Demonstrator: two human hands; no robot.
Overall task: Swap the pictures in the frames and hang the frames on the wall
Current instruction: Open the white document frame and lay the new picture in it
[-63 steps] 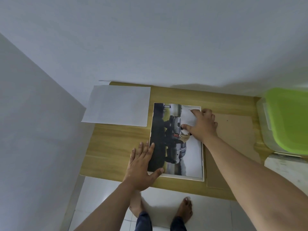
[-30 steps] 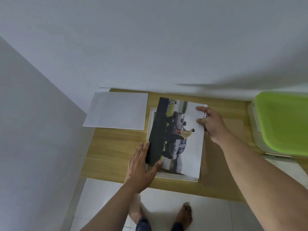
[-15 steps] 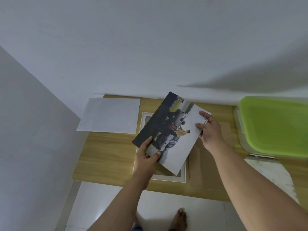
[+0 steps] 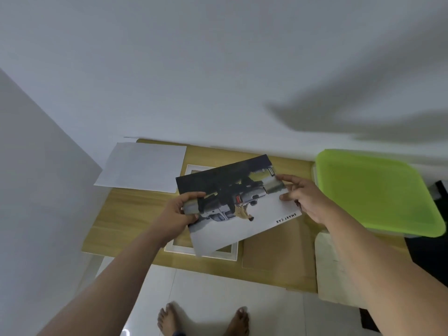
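So I hold the car print (image 4: pixel 242 229) above the white frame (image 4: pixel 218 255) — left grip (image 4: pixel 180 210) and right grip (image 4: pixel 304 198) each pinching an end — likely to avoid creases.

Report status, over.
Grip: left hand and right hand pinch car print by its edges. Print held above white frame on table. Backing board beside frame; path clear.

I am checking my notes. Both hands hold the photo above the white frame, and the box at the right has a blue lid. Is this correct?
No. The head view shows that the lid is green, not blue. The left hand and right hand do hold the photo above the frame.
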